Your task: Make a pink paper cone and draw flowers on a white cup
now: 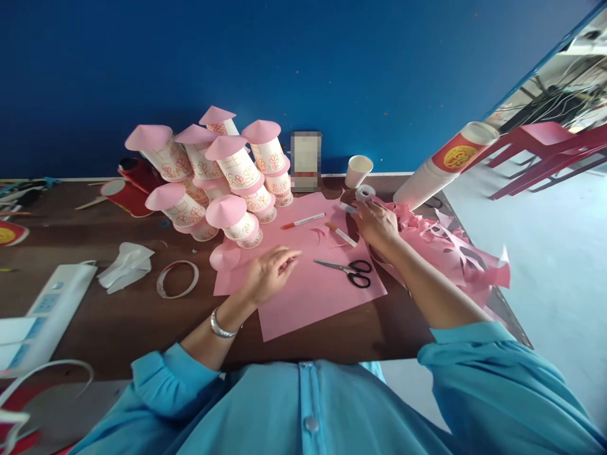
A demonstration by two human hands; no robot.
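Well, the right hand (377, 221) reaches out beside a small, glossy roll of tape (370, 189), its fingers curled down to the tabletop; from here I cannot tell whether they grip anything. The left hand (270, 273), below a patterned silver bangle (222, 324), is half-open, fingers loosely bent, over smooth, matte pink paper (294, 306) spread across the dark brown table (199, 332). On that paper lie slim scissors (348, 270) with black looped handles, blades apart, and two white-barrelled markers (303, 221). Behind and to the left crowd the paper-cup towers (244, 174), white tubes drawn over with orange flowers, each capped by a shallow pink cone. Ragged, curling pink scraps (455, 259) heap up beyond the right forearm, near a ribbed, leaning stack of cups (441, 167). Crumpled, translucent plastic (126, 266) sits at left, beside a flat ring of tape (160, 282).
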